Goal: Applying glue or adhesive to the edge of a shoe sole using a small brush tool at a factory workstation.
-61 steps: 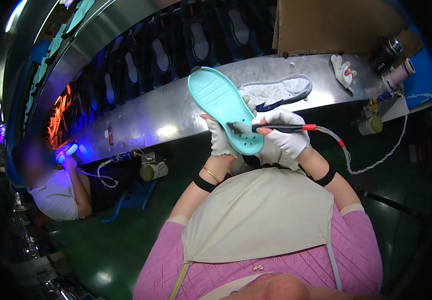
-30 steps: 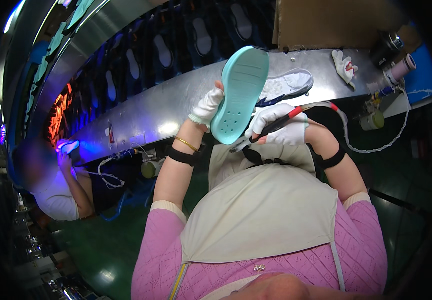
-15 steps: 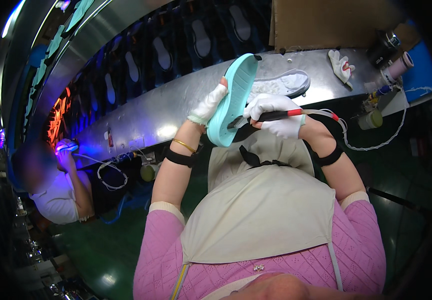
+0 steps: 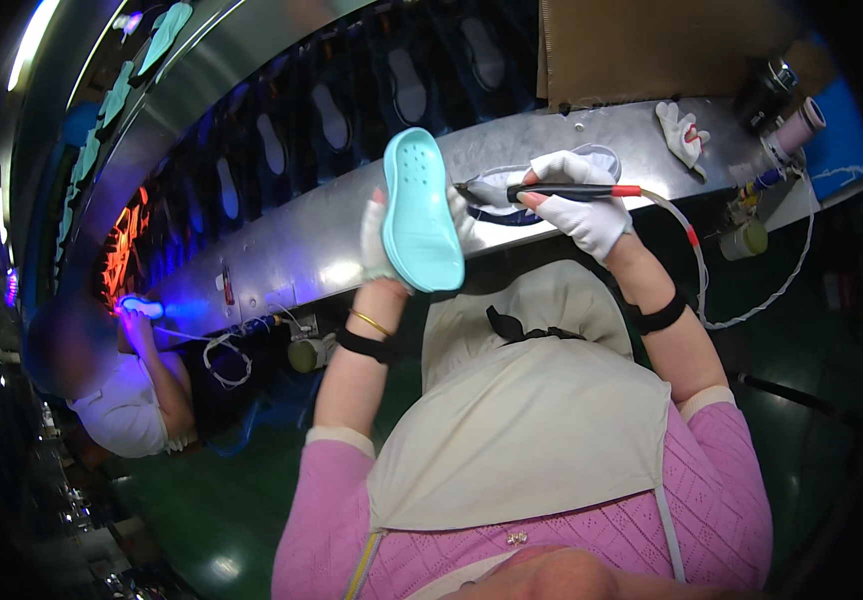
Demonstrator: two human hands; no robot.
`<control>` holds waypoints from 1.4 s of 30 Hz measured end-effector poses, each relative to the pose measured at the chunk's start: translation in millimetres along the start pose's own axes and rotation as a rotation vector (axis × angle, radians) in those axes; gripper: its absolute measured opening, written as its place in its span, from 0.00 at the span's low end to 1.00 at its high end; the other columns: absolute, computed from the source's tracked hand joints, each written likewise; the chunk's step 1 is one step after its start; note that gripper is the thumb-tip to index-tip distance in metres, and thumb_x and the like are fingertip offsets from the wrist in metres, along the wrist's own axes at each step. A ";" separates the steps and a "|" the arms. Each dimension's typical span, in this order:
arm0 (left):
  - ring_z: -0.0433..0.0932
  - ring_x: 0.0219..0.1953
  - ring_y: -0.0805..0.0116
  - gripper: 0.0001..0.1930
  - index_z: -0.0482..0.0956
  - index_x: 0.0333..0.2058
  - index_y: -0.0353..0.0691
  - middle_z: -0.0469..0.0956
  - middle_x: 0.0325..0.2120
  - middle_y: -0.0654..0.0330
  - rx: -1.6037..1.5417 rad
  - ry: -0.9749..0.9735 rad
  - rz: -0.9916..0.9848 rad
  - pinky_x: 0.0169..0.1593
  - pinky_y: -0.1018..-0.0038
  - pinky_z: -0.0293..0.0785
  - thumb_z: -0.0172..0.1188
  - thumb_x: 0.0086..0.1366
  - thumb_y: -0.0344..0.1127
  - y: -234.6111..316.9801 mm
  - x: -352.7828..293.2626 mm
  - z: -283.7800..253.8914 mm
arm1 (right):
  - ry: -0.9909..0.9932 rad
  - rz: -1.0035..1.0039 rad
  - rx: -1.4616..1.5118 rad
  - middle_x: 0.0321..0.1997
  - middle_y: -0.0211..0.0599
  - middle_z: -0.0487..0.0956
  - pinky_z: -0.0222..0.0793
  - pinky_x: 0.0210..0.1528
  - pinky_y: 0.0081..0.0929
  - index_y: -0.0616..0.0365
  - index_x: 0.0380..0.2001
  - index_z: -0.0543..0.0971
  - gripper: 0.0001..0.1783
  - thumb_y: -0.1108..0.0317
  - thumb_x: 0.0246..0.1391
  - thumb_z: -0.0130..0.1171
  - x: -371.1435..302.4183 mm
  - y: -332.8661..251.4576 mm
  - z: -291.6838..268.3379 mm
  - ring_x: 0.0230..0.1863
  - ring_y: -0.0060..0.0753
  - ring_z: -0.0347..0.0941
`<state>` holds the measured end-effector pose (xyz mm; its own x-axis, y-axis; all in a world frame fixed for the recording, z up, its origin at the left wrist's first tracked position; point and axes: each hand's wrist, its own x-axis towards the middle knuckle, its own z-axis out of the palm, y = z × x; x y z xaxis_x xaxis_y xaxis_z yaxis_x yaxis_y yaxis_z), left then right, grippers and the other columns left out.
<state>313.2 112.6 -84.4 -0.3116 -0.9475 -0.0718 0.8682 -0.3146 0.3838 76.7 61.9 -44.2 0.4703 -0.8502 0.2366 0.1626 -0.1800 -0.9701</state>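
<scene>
A turquoise shoe sole (image 4: 424,225) stands nearly upright over the near edge of the metal bench, its hollow side with small holes facing me. My left hand (image 4: 375,240), in a white fingerless glove, is closed around it from behind; fingertips show at both sides. In my right hand (image 4: 587,218), gloved alike, is a black-and-red brush (image 4: 577,191) with a hose at its rear end. Its dark bristles point left, close to the sole but apart from it. Behind the right hand a white-and-grey shoe (image 4: 607,160) lies on the bench, partly covered.
Beyond the metal bench (image 4: 297,255) several grey soles or shoe bottoms sit in a dark rack. At the right are a white glove (image 4: 683,138), a pink roll (image 4: 802,128) and a cardboard sheet (image 4: 642,50). Another person (image 4: 137,390) works at the left under blue light.
The turquoise sole has turned and moved left, so its hollow side faces me. My right hand has drawn the brush away from it, to the right and up, over the white-and-grey shoe.
</scene>
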 end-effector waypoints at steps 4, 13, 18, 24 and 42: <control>0.69 0.53 0.50 0.30 0.62 0.56 0.36 0.68 0.51 0.45 0.047 0.033 0.098 0.59 0.55 0.62 0.48 0.60 0.50 -47.5 -0.7 -3.9 | 0.100 0.047 0.079 0.32 0.29 0.77 0.68 0.41 0.17 0.59 0.32 0.73 0.07 0.73 0.50 0.60 11.8 17.0 2.3 0.37 0.17 0.72; 0.72 0.48 0.56 0.35 0.61 0.56 0.39 0.70 0.48 0.51 0.054 0.165 0.204 0.52 0.62 0.71 0.42 0.61 0.64 -80.8 14.5 1.9 | -0.092 -0.142 -0.184 0.35 0.31 0.76 0.69 0.43 0.20 0.59 0.33 0.74 0.07 0.78 0.48 0.58 5.5 22.0 20.6 0.38 0.18 0.72; 0.71 0.50 0.58 0.35 0.64 0.53 0.42 0.69 0.48 0.54 0.099 0.201 0.245 0.52 0.63 0.71 0.41 0.60 0.66 -74.3 17.6 -3.2 | -0.026 -0.087 -0.050 0.35 0.31 0.77 0.68 0.44 0.18 0.61 0.33 0.74 0.07 0.79 0.48 0.58 1.2 15.8 18.6 0.38 0.20 0.72; 0.70 0.51 0.55 0.38 0.60 0.57 0.40 0.68 0.52 0.49 0.047 0.078 0.344 0.56 0.61 0.66 0.42 0.59 0.66 -67.0 25.1 -6.5 | -0.163 -0.289 -0.305 0.30 0.34 0.78 0.70 0.38 0.24 0.58 0.27 0.76 0.07 0.76 0.40 0.62 -15.3 8.4 25.2 0.32 0.29 0.75; 0.68 0.52 0.52 0.42 0.58 0.59 0.43 0.66 0.53 0.51 -0.129 -0.254 0.238 0.57 0.57 0.64 0.41 0.57 0.70 -60.8 14.1 32.1 | 0.028 -0.133 0.037 0.32 0.29 0.76 0.67 0.41 0.17 0.60 0.30 0.77 0.05 0.75 0.48 0.60 -15.8 11.3 15.1 0.36 0.17 0.71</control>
<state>243.6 120.2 -79.2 -0.1670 -0.9558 0.2420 0.9644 -0.1073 0.2419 84.3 80.8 -58.1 0.4180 -0.8336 0.3611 0.2541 -0.2743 -0.9275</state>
